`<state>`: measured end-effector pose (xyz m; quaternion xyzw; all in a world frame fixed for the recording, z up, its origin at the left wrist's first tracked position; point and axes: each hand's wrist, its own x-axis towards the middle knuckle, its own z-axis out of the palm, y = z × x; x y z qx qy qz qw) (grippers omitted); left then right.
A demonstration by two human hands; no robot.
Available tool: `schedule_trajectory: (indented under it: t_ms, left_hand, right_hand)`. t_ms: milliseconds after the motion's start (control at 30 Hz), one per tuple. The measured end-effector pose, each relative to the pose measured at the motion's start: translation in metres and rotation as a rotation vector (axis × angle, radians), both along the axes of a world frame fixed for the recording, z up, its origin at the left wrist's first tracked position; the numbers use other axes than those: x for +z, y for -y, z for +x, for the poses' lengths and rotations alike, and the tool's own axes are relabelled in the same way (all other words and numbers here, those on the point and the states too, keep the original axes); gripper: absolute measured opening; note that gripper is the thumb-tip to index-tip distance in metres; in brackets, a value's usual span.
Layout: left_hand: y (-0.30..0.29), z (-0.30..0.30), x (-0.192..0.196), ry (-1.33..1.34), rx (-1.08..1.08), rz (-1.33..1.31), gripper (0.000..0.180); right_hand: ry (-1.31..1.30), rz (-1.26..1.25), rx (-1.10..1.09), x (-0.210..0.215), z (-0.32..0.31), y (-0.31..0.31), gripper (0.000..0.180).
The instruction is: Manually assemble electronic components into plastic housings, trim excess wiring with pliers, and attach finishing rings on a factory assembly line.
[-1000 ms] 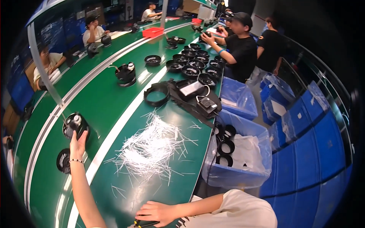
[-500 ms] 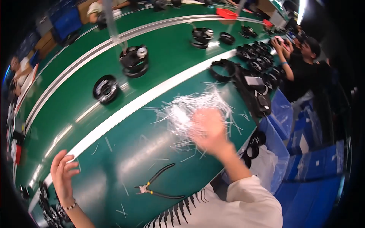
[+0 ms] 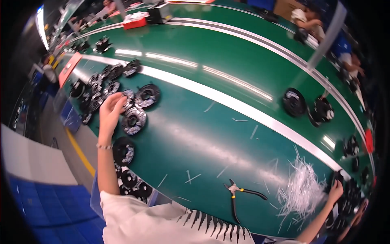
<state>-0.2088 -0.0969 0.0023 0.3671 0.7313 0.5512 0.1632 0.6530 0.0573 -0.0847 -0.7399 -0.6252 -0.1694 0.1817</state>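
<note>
My left hand [image 3: 111, 110] reaches over a cluster of black round parts with ring-shaped centres at the left of the bench. Its fingers are loosely bent and apart, beside a round part [image 3: 134, 120]; no grip on a part shows. My right hand [image 3: 335, 192] is far to the right, past a loose pile of thin clear plastic strips [image 3: 302, 189]. Its fingers are bunched at a dark object, which I cannot make out. Between my hands, a pair of cutting pliers [image 3: 232, 188] with black handles lies with its handles spread.
A green bench [image 3: 195, 150] with a white rail [image 3: 227, 103] runs in front of me. Beyond it, black assemblies [image 3: 323, 110] stand on a green surface. A bin of black parts [image 3: 136, 185] is below the near left edge. Red trays [image 3: 135, 21] and other people are farther back.
The view has swung to the left. My left hand has moved over the round black parts. My right hand has left the middle of the strip pile and is now beyond it.
</note>
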Motion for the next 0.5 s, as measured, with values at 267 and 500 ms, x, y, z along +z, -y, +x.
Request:
schedule_trajectory:
  t_ms: [267, 500]
  left_hand:
    - [-0.073, -0.069, -0.057, -0.886, -0.107, -0.330, 0.052]
    - [-0.116, -0.049, -0.042, -0.751, -0.205, -0.436, 0.036]
  right_hand:
    - [-0.115, 0.143, 0.935, 0.069, -0.282, 0.019, 0.016]
    - [-0.258, -0.352, 1.372, 0.048, -0.417, 0.067, 0.010]
